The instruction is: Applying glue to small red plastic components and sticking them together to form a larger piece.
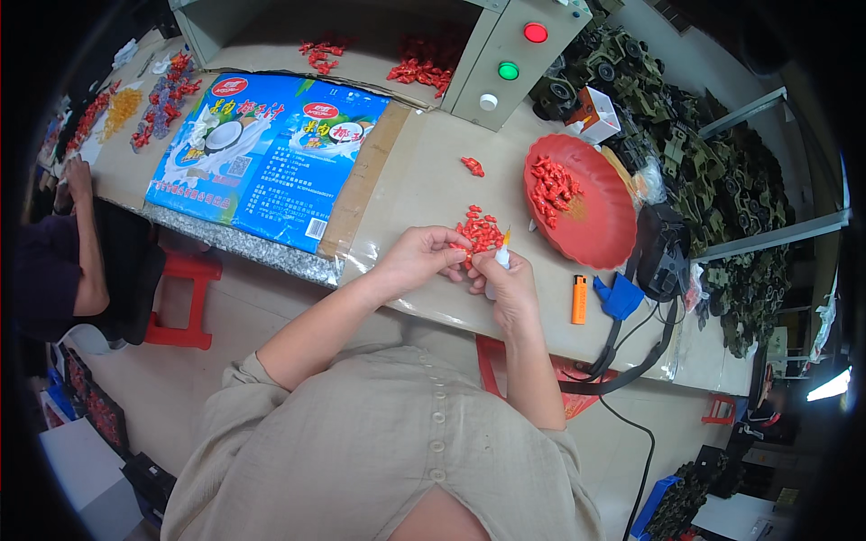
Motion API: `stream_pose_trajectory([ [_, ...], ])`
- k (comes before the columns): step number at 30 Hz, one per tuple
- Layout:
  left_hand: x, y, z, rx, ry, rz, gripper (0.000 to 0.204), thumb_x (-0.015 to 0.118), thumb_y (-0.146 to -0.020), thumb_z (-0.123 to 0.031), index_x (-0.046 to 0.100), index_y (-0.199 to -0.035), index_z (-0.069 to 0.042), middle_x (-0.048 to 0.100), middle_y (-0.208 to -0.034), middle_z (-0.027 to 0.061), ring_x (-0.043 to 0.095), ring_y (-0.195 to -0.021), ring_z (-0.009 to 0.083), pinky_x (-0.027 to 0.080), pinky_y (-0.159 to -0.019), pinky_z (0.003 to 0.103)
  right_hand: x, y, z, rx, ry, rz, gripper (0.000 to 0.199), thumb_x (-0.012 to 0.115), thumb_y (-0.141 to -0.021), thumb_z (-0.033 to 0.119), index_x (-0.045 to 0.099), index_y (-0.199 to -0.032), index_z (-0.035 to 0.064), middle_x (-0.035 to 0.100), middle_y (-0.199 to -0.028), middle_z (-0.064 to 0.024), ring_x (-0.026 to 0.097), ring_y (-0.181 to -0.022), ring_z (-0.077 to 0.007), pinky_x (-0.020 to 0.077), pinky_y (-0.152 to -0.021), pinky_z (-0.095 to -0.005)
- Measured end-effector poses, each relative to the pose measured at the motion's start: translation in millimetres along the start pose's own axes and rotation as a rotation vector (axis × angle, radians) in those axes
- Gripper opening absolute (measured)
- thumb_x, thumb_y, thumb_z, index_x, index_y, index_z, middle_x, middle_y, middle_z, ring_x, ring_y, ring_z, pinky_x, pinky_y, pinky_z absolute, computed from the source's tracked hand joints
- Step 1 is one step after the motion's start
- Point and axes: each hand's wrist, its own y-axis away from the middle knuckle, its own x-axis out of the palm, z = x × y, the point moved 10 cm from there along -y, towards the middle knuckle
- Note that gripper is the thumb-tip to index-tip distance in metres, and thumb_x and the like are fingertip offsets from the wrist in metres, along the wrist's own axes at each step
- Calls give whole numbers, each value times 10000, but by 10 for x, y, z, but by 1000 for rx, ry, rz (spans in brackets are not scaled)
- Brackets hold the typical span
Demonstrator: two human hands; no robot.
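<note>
My left hand [422,259] is closed in a pinch on a small red plastic piece [464,253], partly covered by the fingers. Right beside it, my right hand [511,287] grips a small white glue bottle [502,259] whose yellowish tip points up and away from me. Both hands are close together over the table's near edge. Just beyond the fingers lies a pile of small red plastic pieces [480,229]. A single red piece [472,166] rests farther back on the table.
A red scalloped bowl [595,236] holds more red pieces. An orange lighter [578,299], a blue object [621,296] and a black strapped device [663,248] lie at right. Flattened blue cardboard [271,203] covers the left. Behind stands a machine [505,54] with buttons. Another person [59,252] sits far left.
</note>
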Motion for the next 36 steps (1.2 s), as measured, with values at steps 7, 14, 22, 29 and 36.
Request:
stream_pose_trajectory([
  [7,11,-13,29,-46,-1,2,193,510,-833,-81,523,-995,22,580,-791,80,564,-644,118,474,-615,226,-14,-10,-17,-12,-4,-4,95,598,-723,89,572,-758,5,564,-634,-56,498,-493,-93,442,-464,-238],
  [14,-60,-16,74,-80,70,-27,182,507,-838,-98,530,-980,12,566,-792,73,538,-654,106,475,-596,233,-11,27,11,-5,-78,-24,109,590,-735,128,563,-748,22,563,-635,-48,491,-497,-82,421,-457,-217],
  [22,-63,-22,30,-139,318,3,182,506,-846,-154,537,-958,-14,551,-781,41,504,-641,83,463,-586,248,-109,61,5,-83,-201,-41,122,584,-763,150,547,-748,35,554,-638,-46,489,-509,-82,416,-456,-215],
  [29,-594,-449,-480,175,-248,-411,188,552,-804,-127,570,-938,4,604,-826,74,560,-725,126,462,-634,263,-63,172,29,-221,-134,-33,106,583,-772,121,533,-747,31,540,-641,-44,489,-529,-81,409,-489,-212],
  [36,-514,-954,-591,237,-854,-470,237,640,-709,-173,573,-832,19,600,-761,145,588,-685,228,450,-627,307,-104,198,47,-250,-103,-57,100,582,-772,106,542,-759,15,547,-636,-51,495,-534,-89,418,-504,-216],
])
